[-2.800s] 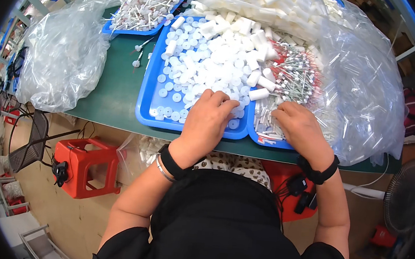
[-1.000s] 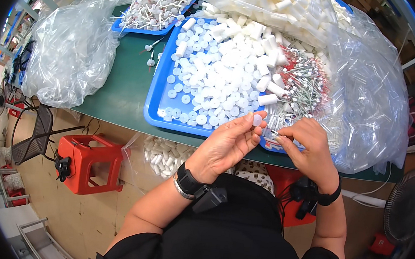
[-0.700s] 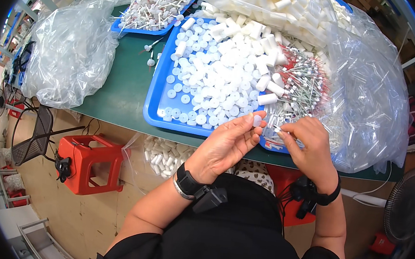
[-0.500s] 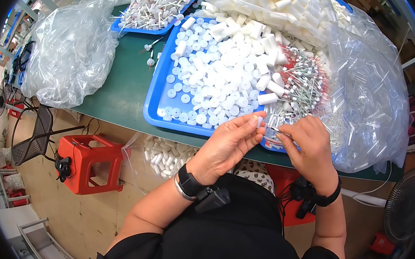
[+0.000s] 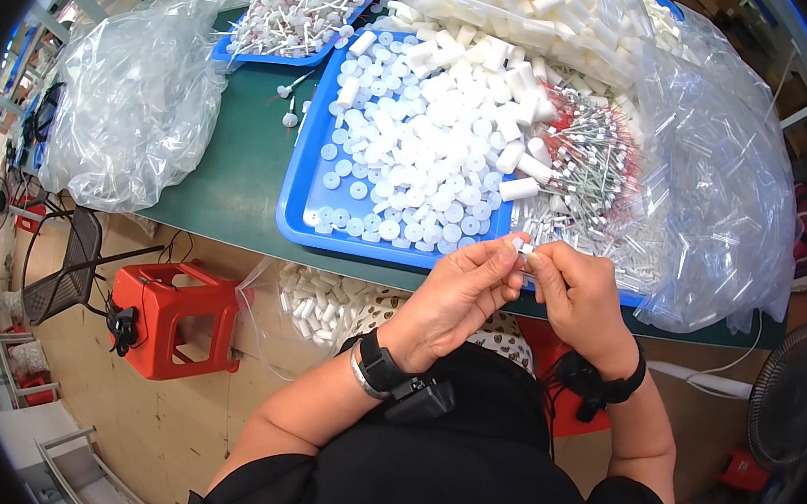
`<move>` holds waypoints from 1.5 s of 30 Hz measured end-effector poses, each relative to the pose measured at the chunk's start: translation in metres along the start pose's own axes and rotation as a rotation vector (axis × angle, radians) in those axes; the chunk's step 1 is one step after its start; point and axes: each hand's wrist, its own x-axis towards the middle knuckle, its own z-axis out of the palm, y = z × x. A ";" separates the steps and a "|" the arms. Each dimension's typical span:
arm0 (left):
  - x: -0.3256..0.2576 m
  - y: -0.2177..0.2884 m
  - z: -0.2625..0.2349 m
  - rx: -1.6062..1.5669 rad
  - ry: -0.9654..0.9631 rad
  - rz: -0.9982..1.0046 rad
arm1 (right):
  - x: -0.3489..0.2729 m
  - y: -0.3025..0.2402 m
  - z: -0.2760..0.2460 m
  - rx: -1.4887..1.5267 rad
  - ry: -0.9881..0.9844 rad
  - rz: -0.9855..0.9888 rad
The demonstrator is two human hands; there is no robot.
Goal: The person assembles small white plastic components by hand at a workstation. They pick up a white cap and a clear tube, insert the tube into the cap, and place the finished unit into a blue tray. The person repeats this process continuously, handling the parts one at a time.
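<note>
Far off to the left of my fingers a crumpled clear plastic bag point(image 5: 135, 110) slumps on the green desk point(image 5: 236, 178), and past it a smaller blue tray point(image 5: 282, 51) holds thin white sticks. Just ahead of my fingers sits the big blue tray point(image 5: 298, 184), heaped with white round caps point(image 5: 413, 156) and a few short white tubes point(image 5: 518, 187).

My left hand point(image 5: 463, 292) is raised over the near edge of the desk, its thumb and forefinger pinched together on a small white piece point(image 5: 523, 248). My right hand point(image 5: 579, 298) meets it from the other side, fingers closed on the same piece, so it is clamped between both hands, just this side of the tray's rim. What exactly the piece is, I cannot tell; it is mostly hidden by my fingertips.

To the right of my fingers lies a bundle of thin red-tipped rods point(image 5: 591, 168), partly under a large clear bag point(image 5: 718, 214).

The risk I see: the piece is tiny and held only at the tips, over the desk's edge. If my grip slips while I press the parts together, it would likely drop into my lap or to the floor. Pushing at a slant could jam it crooked.
</note>
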 end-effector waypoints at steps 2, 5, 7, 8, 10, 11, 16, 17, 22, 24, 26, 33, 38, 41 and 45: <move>0.000 0.001 0.001 0.027 0.008 -0.010 | 0.002 -0.001 0.000 -0.231 0.054 -0.192; 0.000 0.003 0.001 0.040 0.015 -0.041 | 0.003 0.000 0.000 -0.423 0.087 -0.361; 0.000 0.005 0.002 0.042 0.016 -0.058 | 0.004 0.003 -0.001 -0.403 0.081 -0.373; 0.000 0.006 0.003 0.044 0.019 -0.065 | 0.003 0.006 -0.001 -0.343 0.070 -0.346; 0.000 0.007 0.005 0.067 0.033 -0.060 | 0.002 0.008 -0.004 -0.179 0.018 -0.223; 0.000 0.010 0.007 0.089 0.045 -0.049 | 0.002 0.007 -0.006 -0.072 -0.021 -0.128; -0.004 0.024 0.003 0.138 0.116 0.114 | -0.001 0.020 -0.049 -0.255 0.196 0.014; -0.005 0.027 0.003 0.134 0.150 0.134 | -0.005 0.026 -0.059 -0.363 0.145 -0.034; -0.009 0.027 0.014 0.160 0.241 0.107 | -0.019 0.042 -0.065 -0.647 -0.065 -0.127; -0.009 0.025 0.014 0.165 0.235 0.081 | -0.020 0.045 -0.060 -0.742 -0.113 -0.102; -0.008 0.023 0.013 0.173 0.229 0.076 | -0.019 0.050 -0.053 -0.792 -0.064 -0.112; -0.007 0.022 0.012 0.198 0.210 0.083 | -0.009 0.060 -0.041 -0.777 -0.066 -0.129; -0.004 0.021 0.017 0.185 0.208 0.094 | -0.009 0.062 -0.042 -0.655 0.037 -0.138; -0.002 0.021 0.017 0.191 0.216 0.100 | -0.009 0.046 -0.043 -0.430 0.047 -0.022; -0.002 0.018 0.021 0.176 0.189 0.124 | -0.007 0.026 -0.039 -0.260 0.026 -0.091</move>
